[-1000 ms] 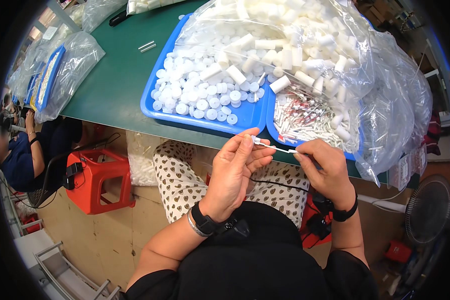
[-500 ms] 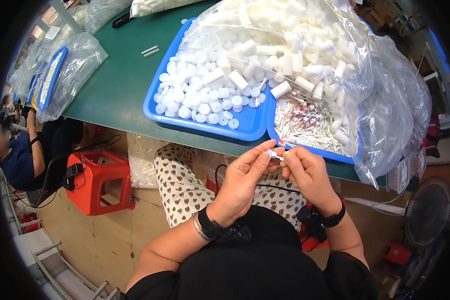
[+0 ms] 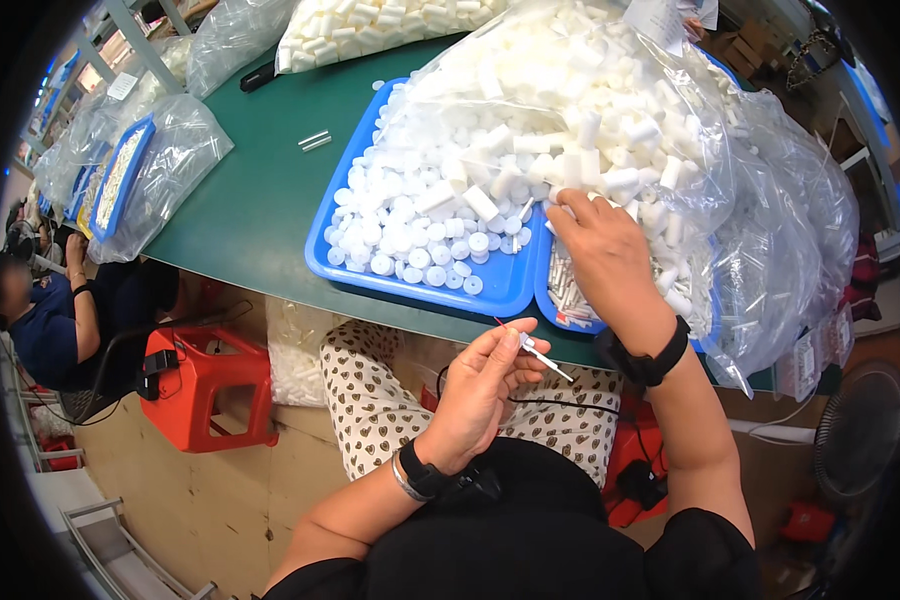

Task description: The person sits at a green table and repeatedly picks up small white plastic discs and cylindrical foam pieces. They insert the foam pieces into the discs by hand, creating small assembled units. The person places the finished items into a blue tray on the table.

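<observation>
My left hand is closed in a pinch around a thin white rod with a red tip, held above my lap just off the table edge. A small whitish piece sits around the rod by my fingertips. My right hand reaches into the pile of white foam cylinders, its fingers curled at the near edge of the pile. What lies between those fingertips is hidden. Under that wrist, a blue tray of small white rods is partly covered. Left of it, another blue tray holds many translucent white discs.
A clear plastic bag spreads over the trays' right side. Two short clear tubes lie on the green table. A bag of foam pieces sits at the back. A red stool and a seated person are at left.
My right hand has left the left hand and moved up to the foam cylinders. My left hand keeps the rod, now showing its red tip. The view has shifted slightly.
</observation>
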The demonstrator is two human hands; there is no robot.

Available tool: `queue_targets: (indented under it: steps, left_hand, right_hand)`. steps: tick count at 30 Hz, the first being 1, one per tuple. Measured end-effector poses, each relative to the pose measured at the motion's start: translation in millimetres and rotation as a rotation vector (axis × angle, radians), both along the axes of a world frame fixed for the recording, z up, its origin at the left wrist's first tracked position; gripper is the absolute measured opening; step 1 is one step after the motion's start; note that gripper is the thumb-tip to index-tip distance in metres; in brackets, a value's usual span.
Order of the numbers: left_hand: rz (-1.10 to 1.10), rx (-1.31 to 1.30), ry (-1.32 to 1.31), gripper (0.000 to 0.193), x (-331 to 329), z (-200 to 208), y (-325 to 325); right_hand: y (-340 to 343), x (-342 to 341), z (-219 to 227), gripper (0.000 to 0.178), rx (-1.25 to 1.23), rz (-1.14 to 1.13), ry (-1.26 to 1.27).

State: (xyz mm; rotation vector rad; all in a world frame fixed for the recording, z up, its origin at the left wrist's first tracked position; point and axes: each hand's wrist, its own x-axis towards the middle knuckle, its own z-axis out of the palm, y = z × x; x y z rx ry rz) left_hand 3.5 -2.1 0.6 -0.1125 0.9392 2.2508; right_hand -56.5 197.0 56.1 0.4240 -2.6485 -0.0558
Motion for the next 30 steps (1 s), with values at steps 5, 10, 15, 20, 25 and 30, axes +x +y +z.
queue_targets:
  steps: [5,10,15,20,25,30]
  left_hand:
    - [0.044,-0.018,0.022,0.038,-5.6,-0.6,-8.7]
    - [0.122,0.041,0.209,0.037,-14.5,12.7,-12.0]
    - [0.059,-0.021,0.374,0.037,-11.8,8.9,-9.2]
    - [0.020,-0.005,0.341,0.036,-2.5,6.0,-10.6]
    - [-0.041,-0.050,0.186,0.035,-3.1,2.4,-13.1]
    - [-0.103,-0.062,0.090,0.031,-1.1,3.2,-9.3]
  right_hand:
    - [-4.0,6.4,-0.2,0.021,-0.187,0.049,-0.029]
    - [-22.2,55.1,9.9,0.020,-0.626,0.081,-0.252]
    - [-31.0,81.2,11.0,0.020,-1.082,0.052,-0.637]
    - [-22.9,93.5,-2.3,0.024,-1.618,0.011,-0.962]
    - [-28.6,100.8,-3.9,0.014,-1.412,-0.014,-0.940]
    - [-26.0,102.9,1.3,0.011,-1.579,-0.034,-1.039]
